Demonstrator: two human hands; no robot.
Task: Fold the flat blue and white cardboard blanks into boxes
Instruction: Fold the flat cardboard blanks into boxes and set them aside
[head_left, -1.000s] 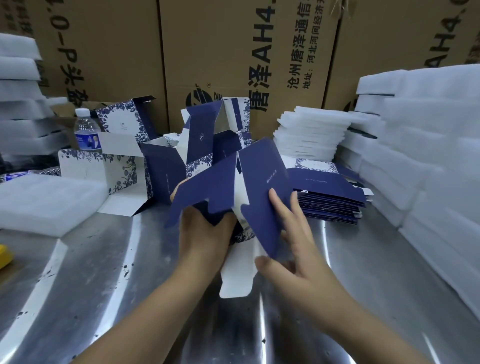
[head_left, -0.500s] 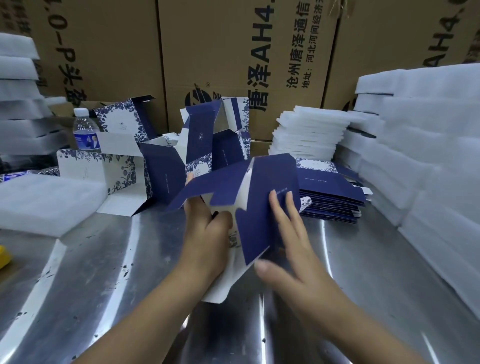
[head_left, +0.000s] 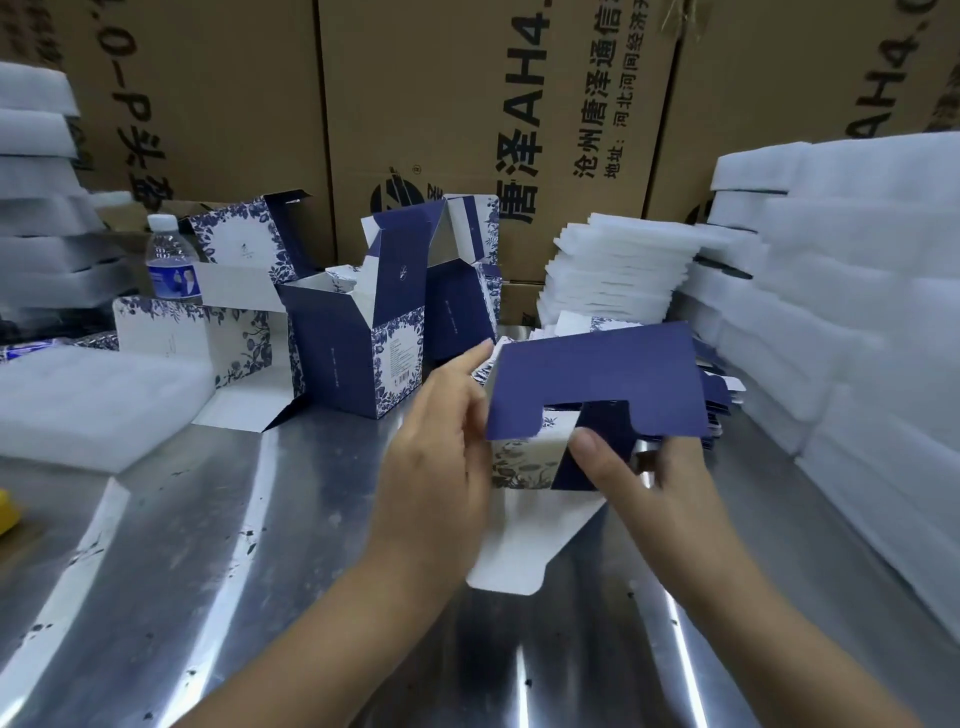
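A half-folded blue and white box blank (head_left: 587, 379) sits between my hands above the steel table (head_left: 218, 545). Its wide blue flap lies across the top and a white flap hangs down toward me. My left hand (head_left: 441, 457) lies against the blank's left side with its fingers fairly straight, the forefinger pointing up along the edge. My right hand (head_left: 654, 488) grips the lower right, thumb pressed on a narrow blue flap, fingers hidden behind. The stack of flat blanks (head_left: 719, 395) lies behind, mostly hidden. Several folded open boxes (head_left: 363, 343) stand at centre left.
White foam sheets are piled at the right (head_left: 852, 291), at the back centre (head_left: 618, 270) and at the left (head_left: 88, 400). A water bottle (head_left: 171, 260) stands at the back left. Large brown cartons (head_left: 467, 104) wall off the back.
The blank has swung from a tilted, spread shape into a box form with the blue flap laid flat on top. My right hand went from flat on the panel to gripping its lower right.
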